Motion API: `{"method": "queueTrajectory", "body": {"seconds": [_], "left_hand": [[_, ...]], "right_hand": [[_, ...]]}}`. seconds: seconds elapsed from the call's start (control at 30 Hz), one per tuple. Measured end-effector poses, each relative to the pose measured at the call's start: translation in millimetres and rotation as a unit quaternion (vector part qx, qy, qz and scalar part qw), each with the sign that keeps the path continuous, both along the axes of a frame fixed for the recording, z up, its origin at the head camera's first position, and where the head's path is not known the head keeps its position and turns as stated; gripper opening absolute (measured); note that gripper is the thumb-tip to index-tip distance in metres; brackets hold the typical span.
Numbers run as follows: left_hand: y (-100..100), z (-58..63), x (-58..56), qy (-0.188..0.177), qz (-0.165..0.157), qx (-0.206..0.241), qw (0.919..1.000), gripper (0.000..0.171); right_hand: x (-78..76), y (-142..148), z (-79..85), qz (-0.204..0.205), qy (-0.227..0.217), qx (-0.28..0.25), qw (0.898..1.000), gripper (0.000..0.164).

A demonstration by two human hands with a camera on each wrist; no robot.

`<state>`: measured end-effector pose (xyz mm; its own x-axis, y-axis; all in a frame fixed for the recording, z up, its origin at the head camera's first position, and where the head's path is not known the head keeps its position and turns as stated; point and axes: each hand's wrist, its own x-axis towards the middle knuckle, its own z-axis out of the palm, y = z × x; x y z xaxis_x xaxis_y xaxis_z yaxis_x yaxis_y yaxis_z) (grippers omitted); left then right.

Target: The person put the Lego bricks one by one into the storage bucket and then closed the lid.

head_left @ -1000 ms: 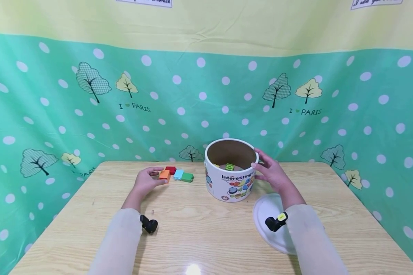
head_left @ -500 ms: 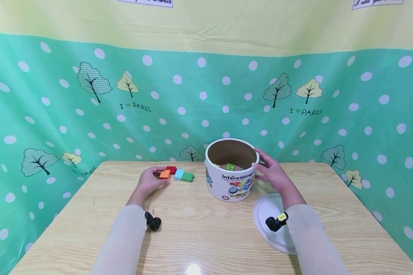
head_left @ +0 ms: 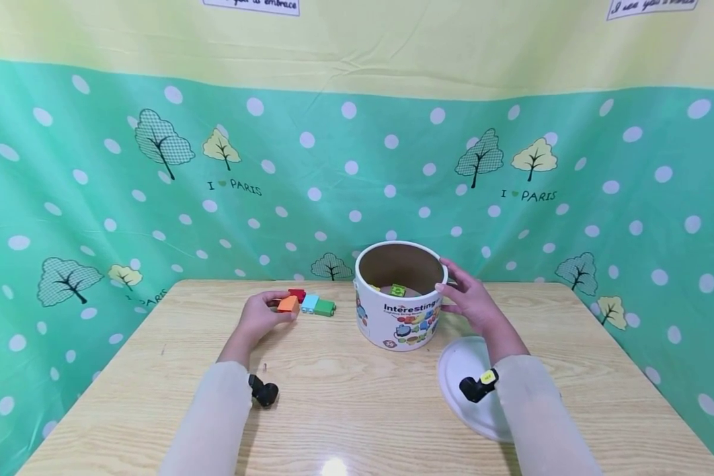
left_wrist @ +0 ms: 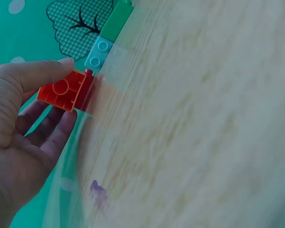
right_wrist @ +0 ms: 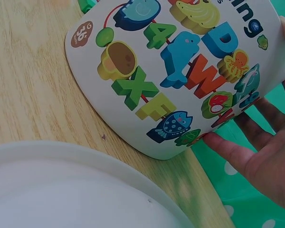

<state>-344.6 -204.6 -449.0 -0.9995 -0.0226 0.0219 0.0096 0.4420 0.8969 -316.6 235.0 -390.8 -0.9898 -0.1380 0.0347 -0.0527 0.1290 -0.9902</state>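
My left hand pinches an orange toy building brick between thumb and fingers at the back left of the table. In the left wrist view the hollow underside of the orange brick faces the camera. Right beside it is a red brick, partly hidden behind the orange one. A light blue brick and a green brick continue the row to the right. My right hand holds the right rim and side of a round white printed tub. The tub stands upright, uncovered.
Inside the tub lie a lime-green block and a bit of something yellow, mostly hidden by the wall. A round white lid lies flat under my right forearm. Behind the wooden table hangs a green dotted curtain.
My left hand has shifted slightly to the right with the orange brick, which now sits a little more tilted. The right hand and the tub have stayed in place.
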Motion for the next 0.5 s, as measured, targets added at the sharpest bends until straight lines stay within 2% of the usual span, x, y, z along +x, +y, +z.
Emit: {"method": "queueTrajectory", "body": {"seconds": [0.27,0.5], "left_hand": [[6.3,7.0,9.2,-0.003,-0.005,-0.006,1.0,0.054],[12.2,13.0,15.2,0.016,-0.019,-0.016,0.9996,0.053]], "right_hand": [[1.1,-1.1,-0.4,0.0,0.0,0.003,1.0,0.079],[0.3,-1.3,0.1,-0.002,0.0,-0.003,1.0,0.078]]}}
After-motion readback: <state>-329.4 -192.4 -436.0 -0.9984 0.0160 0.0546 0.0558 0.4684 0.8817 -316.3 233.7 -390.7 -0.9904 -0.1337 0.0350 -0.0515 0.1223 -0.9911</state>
